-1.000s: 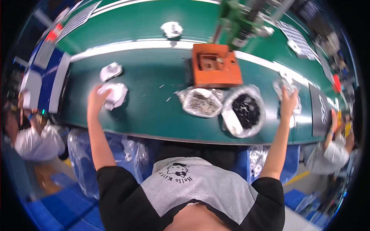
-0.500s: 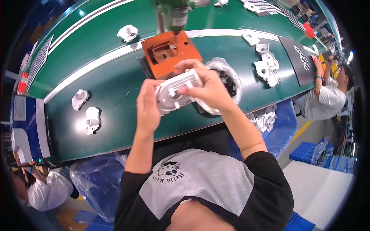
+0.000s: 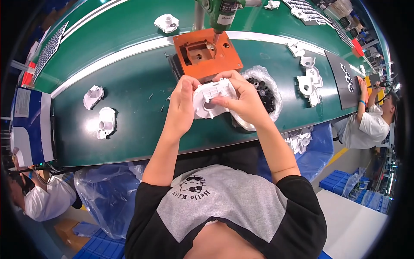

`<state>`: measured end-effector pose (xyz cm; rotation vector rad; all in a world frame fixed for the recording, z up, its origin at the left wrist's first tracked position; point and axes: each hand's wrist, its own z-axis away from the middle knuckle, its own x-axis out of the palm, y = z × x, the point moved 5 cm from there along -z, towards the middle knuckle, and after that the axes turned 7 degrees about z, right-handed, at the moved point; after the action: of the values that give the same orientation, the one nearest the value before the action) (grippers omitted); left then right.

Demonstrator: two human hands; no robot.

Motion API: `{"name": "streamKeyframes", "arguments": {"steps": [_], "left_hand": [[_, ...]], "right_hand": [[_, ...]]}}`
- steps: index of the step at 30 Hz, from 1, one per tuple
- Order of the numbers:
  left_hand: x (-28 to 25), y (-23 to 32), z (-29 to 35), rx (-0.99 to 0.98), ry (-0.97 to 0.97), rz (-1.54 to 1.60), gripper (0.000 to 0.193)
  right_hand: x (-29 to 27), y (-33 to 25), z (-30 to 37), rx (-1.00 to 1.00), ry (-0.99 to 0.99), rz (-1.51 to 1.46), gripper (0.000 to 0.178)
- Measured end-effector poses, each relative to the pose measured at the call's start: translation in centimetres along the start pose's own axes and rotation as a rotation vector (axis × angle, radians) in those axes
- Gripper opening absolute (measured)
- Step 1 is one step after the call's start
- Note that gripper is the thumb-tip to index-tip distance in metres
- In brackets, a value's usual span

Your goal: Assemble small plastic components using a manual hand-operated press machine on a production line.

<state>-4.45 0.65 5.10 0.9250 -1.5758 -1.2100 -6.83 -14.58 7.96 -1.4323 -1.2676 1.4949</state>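
Between my two hands is a white molded plastic housing (image 3: pixel 209 101), held just in front of an orange fixture block (image 3: pixel 208 67). My left hand (image 3: pixel 183 103) grips its left side, fingers curled round the rim. On the right side my right hand (image 3: pixel 242 97) is closed on the same housing, the thumb lying across its front face. The fixture has a recessed pocket, and a green screwdriving machine (image 3: pixel 222 13) stands over it with its tip near the pocket. Right of my right hand sits a bowl lined with clear plastic, with black parts (image 3: pixel 264 93) in it.
Two white housings (image 3: pixel 106 123) lie on the green bench at left, and several more (image 3: pixel 308 84) at right. Another housing (image 3: pixel 167 23) rests beyond the metal rail. Small screws (image 3: pixel 162 108) lie left of my hands. Co-workers sit at both sides; blue plastic-lined bins (image 3: pixel 108 198) stand below the bench edge.
The housing has turned in my hands, its ribbed edge now less steeply tilted. My view has shifted, so the fixture and bench parts appear displaced in the picture.
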Motion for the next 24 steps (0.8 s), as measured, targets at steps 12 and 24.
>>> {"name": "streamKeyframes", "arguments": {"steps": [12,24], "left_hand": [[1.7,-2.2,1.9,-0.090,-0.126,0.671,0.035],[0.0,1.0,-4.4,0.626,-0.028,-0.997,0.022]], "right_hand": [[-1.4,3.2,0.0,0.044,0.340,-0.612,0.034],[-9.6,8.8,5.6,0.173,0.255,1.028,0.029]]}}
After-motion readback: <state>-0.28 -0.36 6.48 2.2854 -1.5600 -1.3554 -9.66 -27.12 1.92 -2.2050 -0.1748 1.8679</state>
